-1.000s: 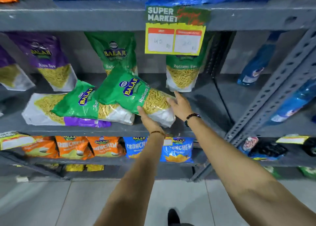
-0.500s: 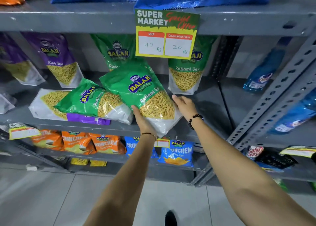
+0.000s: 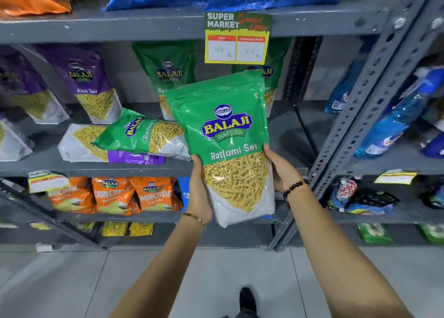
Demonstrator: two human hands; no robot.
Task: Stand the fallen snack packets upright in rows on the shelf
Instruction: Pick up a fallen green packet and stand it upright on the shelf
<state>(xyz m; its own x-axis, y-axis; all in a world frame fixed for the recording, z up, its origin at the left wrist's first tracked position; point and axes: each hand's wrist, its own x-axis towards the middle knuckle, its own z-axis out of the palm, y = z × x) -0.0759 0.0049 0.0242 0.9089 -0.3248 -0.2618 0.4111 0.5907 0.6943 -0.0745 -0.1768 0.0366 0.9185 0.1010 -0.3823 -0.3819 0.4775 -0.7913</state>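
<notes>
Both hands gripped one green Ratlami Sev packet (image 3: 222, 135) by its lower side edges: left hand (image 3: 199, 192) closed on the left edge, thumb over the front; right hand (image 3: 282, 170) closed on the right edge. The packet was held upright, label facing the camera, clear of the middle shelf (image 3: 288, 130) and in front of its near edge. Its bottom corner hung below shelf level.

Just left of the held packet, a second green Ratlami Sev packet (image 3: 141, 132) lay on its side across a fallen purple-and-white packet (image 3: 81, 142). At the far side of the same shelf, two green packets stood upright: one at centre (image 3: 165, 70), another mostly hidden behind the price card (image 3: 237, 39). A purple Aloo Sev packet (image 3: 89, 82) stood further left.

Step in hand, as judged: first fallen packet lifted and turned upright, not yet set down. The bare shelf area to the right of the pile looked like the free slot.

Next move would call for carrying the packet forward and down onto its base in line with the standing green packets, then releasing only once the base sat flat. The bag looked soft and base-heavy; it might slump forward if set down unevenly.
</notes>
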